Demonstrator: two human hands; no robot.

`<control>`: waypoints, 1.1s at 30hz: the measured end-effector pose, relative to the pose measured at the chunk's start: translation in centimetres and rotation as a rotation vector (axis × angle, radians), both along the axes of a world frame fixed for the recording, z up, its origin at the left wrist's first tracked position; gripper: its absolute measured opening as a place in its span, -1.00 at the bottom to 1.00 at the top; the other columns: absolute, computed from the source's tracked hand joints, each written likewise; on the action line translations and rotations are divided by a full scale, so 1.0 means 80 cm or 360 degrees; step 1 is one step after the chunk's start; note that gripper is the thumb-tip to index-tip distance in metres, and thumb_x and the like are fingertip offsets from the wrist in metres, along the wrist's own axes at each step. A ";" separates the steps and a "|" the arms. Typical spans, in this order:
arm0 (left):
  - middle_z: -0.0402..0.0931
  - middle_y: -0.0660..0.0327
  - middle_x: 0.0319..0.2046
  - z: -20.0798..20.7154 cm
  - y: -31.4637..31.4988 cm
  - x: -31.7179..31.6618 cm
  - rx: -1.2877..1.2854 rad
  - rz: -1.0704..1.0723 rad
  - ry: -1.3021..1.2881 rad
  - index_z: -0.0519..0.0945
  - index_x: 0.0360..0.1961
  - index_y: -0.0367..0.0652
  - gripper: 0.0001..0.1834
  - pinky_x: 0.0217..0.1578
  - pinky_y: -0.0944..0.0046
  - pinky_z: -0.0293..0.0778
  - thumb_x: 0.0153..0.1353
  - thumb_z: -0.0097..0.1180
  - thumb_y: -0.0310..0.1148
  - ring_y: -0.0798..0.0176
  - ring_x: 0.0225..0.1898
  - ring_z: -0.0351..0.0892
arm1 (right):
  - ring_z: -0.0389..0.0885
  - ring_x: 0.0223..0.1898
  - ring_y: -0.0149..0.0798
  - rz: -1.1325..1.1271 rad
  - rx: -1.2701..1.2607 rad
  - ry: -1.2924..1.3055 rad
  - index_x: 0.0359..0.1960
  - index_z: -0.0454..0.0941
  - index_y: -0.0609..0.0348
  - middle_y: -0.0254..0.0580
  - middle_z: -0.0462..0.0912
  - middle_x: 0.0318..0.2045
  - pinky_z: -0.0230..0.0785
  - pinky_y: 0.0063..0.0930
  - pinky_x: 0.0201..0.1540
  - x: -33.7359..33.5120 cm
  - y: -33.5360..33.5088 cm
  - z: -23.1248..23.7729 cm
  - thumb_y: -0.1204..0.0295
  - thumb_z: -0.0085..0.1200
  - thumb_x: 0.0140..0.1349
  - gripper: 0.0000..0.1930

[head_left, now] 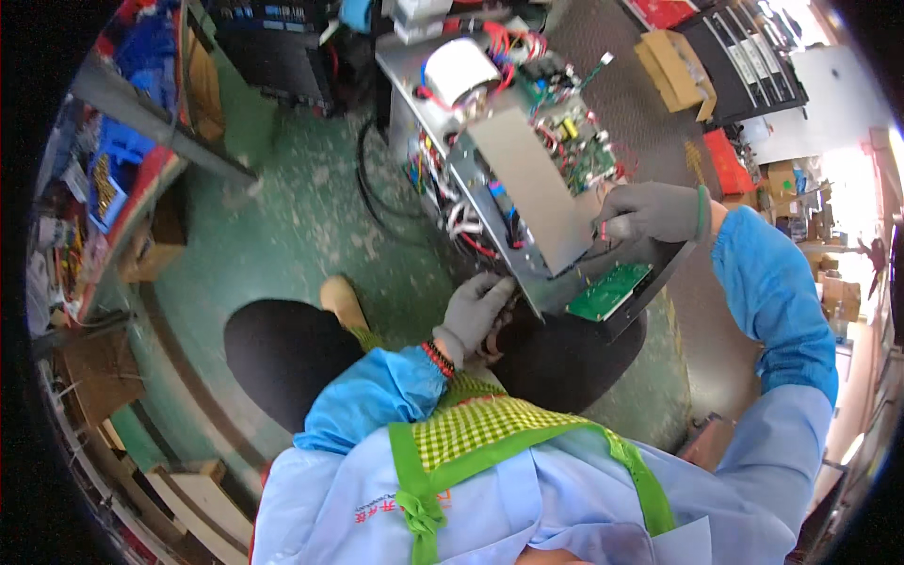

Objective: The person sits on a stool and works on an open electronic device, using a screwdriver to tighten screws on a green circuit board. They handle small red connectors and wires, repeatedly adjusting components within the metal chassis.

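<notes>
An open metal equipment chassis [527, 273] stands tilted in front of me, packed with wires and circuit boards. My right hand [654, 213], in a grey glove, is closed at its right side beside a flat metal plate [527, 179]; thin wires run near the fingertips, but what they pinch is hidden. My left hand [474, 315], also gloved, has its fingers curled together at the chassis's near lower corner; what they hold is hidden. A green circuit board [610, 291] lies inside the near end. A populated board [584, 155] and a white round coil [461, 72] sit farther back.
A black cable [369, 184] loops on the green floor left of the chassis. Blue bins [111, 193] stand on a shelf at the left. A cardboard box [674, 75] and a red bin [729, 162] are at the far right. My knees are below the chassis.
</notes>
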State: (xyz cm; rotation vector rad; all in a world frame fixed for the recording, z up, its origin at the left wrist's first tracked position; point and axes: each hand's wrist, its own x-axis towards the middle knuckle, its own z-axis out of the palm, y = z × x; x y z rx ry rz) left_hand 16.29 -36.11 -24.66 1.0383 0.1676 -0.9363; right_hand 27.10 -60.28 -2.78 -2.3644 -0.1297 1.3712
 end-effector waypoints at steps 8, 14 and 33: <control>0.53 0.27 -0.47 0.019 -0.022 0.006 0.0061 -0.0247 -0.0294 0.48 -0.08 -0.20 -0.66 -0.53 0.40 0.43 0.39 -0.13 -0.14 0.42 -0.53 0.48 | 0.53 -0.20 -0.03 0.0187 0.0548 -0.1447 -0.19 0.51 0.14 -0.11 0.54 -0.29 0.37 -0.22 -0.10 -0.097 0.039 0.044 0.19 0.03 0.22 -0.71; 0.54 0.24 -0.48 0.018 -0.067 0.008 0.0074 -0.0327 -0.0386 0.48 -0.11 -0.25 -0.67 -0.54 0.41 0.40 0.39 -0.15 -0.19 0.43 -0.54 0.47 | 0.53 -0.27 0.00 -0.0088 0.0276 -0.1797 -0.21 0.49 0.13 -0.09 0.53 -0.38 0.35 -0.17 -0.15 -0.166 0.032 -0.010 0.17 0.02 0.22 -0.70; 0.62 0.03 -0.32 0.049 -0.078 0.108 0.0497 -0.1568 -0.1432 0.44 0.13 -0.16 -0.43 -0.18 0.12 0.50 0.21 -0.03 -0.01 0.14 -0.28 0.63 | 0.53 -0.10 -0.19 -0.1212 -0.0008 -0.2215 -0.12 0.50 0.18 -0.08 0.59 -0.22 0.30 -0.36 0.04 -0.091 -0.276 -0.053 0.25 -0.03 0.28 -0.71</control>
